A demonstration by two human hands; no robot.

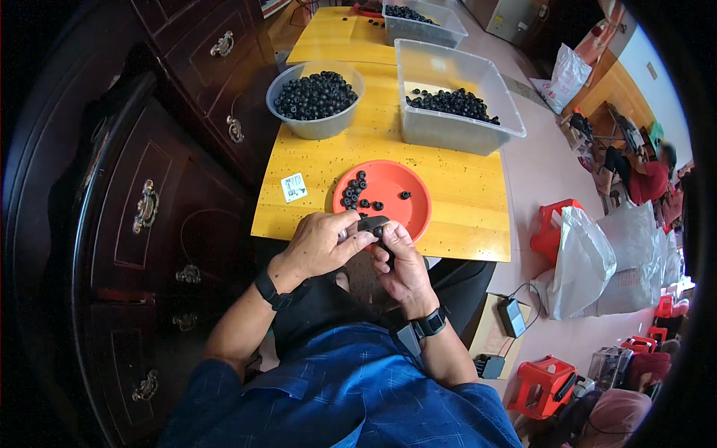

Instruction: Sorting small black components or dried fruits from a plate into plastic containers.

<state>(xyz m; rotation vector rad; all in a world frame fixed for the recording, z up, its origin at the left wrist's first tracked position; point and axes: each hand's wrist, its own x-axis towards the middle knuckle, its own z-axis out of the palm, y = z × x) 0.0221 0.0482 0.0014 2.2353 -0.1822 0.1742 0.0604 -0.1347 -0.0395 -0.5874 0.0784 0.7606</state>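
Beyond blue shirt (321, 396), pinched black piece (378, 232) with fingers (397, 235) of left hand (317, 243) and right hand (407, 270), seemingly mid-work; couldn't tell done from undone on red plate (407, 175).

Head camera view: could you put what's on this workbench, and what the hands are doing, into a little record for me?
Left hand: bent fingertips at a small black piece; grip partly hidden
Right hand: closed around a dark object, its kind unclear
Orange-red plate: black pieces, mostly toward its left side
Round clear tub: heaped with black pieces, behind the plate to the left
Rectangular clear bin: black pieces, behind the plate to the right
White label: left of the plate
Surface: yellow wooden table, dark specks
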